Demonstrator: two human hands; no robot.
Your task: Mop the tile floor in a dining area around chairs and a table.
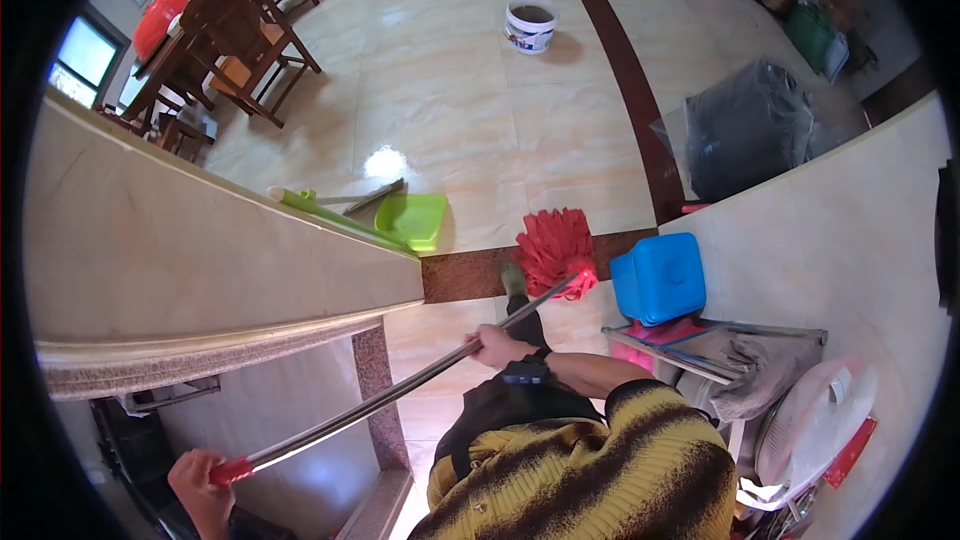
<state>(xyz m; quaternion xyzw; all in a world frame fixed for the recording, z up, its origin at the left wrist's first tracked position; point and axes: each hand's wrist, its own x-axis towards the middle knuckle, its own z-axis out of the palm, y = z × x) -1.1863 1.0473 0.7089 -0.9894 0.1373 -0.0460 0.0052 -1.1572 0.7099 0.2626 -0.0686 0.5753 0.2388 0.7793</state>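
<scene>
A mop (380,397) with a metal pole slants across the view from lower left to upper right. My left hand (200,485) is closed round its red grip end at the lower left. Farther along the pole, my right hand (497,347) is wrapped round the metal, a dark band on that wrist. The red strip mop head (553,250) lies spread on the floor over the dark threshold strip (460,278), beside my foot. A blue plastic bin (658,280) stands just right of the mop head.
A green dustpan (412,221) rests by the left wall's end. Farther off stands a white bucket (531,24). Wooden chairs (245,50) surround a table at the far left. A plastic-wrapped dark cylinder (750,130) is at the right, and a rack with cloth (765,375) nearer.
</scene>
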